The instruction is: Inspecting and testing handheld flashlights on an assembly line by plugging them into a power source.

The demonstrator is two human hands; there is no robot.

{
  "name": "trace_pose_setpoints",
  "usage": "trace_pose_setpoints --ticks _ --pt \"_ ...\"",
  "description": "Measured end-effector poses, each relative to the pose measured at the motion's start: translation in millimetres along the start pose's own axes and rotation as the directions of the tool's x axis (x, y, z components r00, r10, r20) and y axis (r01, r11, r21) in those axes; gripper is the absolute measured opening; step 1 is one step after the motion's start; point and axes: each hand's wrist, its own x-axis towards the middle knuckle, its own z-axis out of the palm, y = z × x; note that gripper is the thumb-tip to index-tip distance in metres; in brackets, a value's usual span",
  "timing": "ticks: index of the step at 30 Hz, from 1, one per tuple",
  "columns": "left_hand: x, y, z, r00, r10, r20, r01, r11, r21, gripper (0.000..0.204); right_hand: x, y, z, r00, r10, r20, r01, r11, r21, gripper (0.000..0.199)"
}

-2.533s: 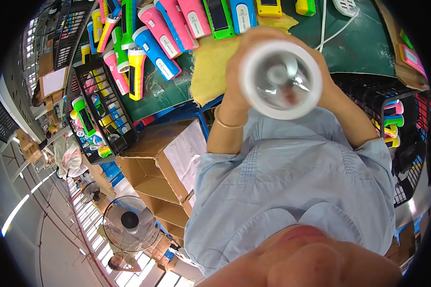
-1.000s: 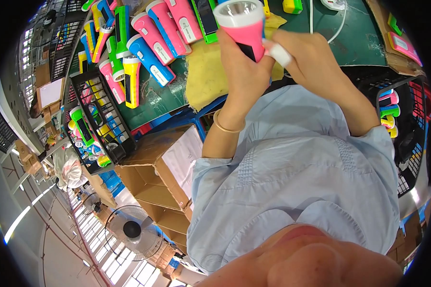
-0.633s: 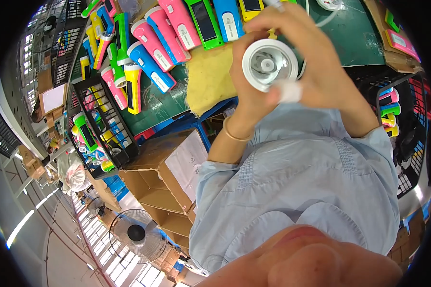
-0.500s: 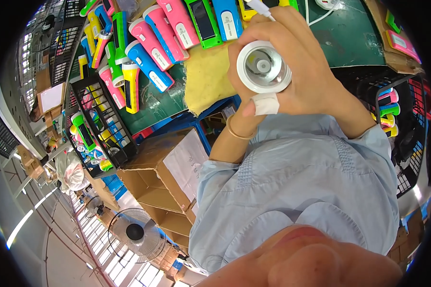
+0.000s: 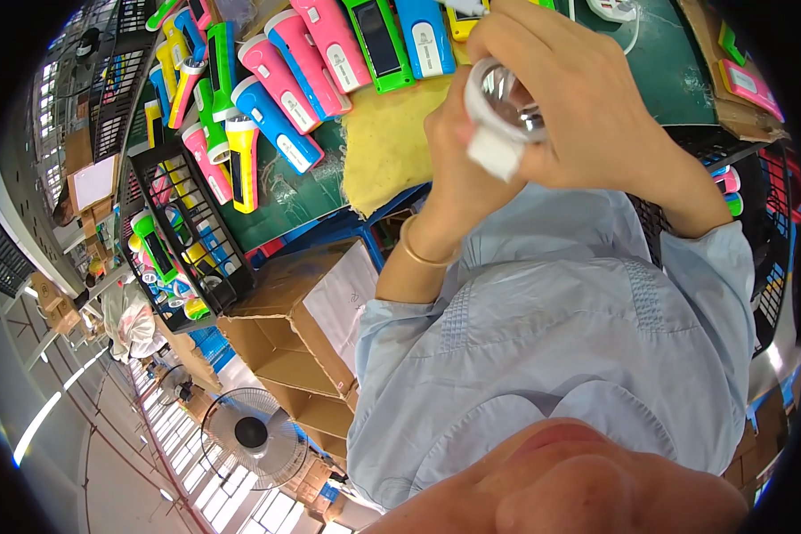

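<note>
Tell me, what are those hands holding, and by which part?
A flashlight: left hand and right hand wrap around it at the white-rimmed head end, hiding its body. Whether the white piece at the top edge is held too, I cannot tell.

Green worktable (image 5: 681, 76), open cardboard box (image 5: 271, 289) near it; round fan (image 5: 250, 433); bright windows (image 5: 276, 509); strip light (image 5: 40, 420) lit.

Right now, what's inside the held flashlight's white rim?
A shiny reflective surface shows inside the flashlight's rim; the right hand covers its upper-right side, hiding what lies there.
</note>
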Motion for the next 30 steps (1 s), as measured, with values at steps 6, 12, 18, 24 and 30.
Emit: trace_pose_setpoints --ticks 6,12,18,24,30 --pt "-2 -2 -7 0.996 -0.002 0.09 -0.006 0.997 0.079 0.055 2 12 14 0.974 -0.211 0.079 0.213 0.977 -0.018 0.032" --pt "-19 -31 -14 0.954 -0.011 0.299 0.137 0.903 -0.406 0.059 5 11 25 0.861 -0.507 -0.025 0.491 0.82 0.294 0.037" --pt "-4 -18 -27 0.981 -0.078 0.18 0.106 0.983 -0.152 0.06 -9 0 15 0.998 0.024 -0.055 0.002 0.903 0.429 0.057" --pt "-5 7 -24 0.936 0.306 -0.175 -0.267 0.94 0.213 0.042 -36 15 31 0.986 0.059 -0.158 0.011 0.913 0.408 0.067" --pt "-8 10 -25 0.848 0.524 -0.076 -0.467 0.809 0.356 0.028 -29 10 28 0.982 -0.046 -0.182 0.105 0.937 0.333 0.061"
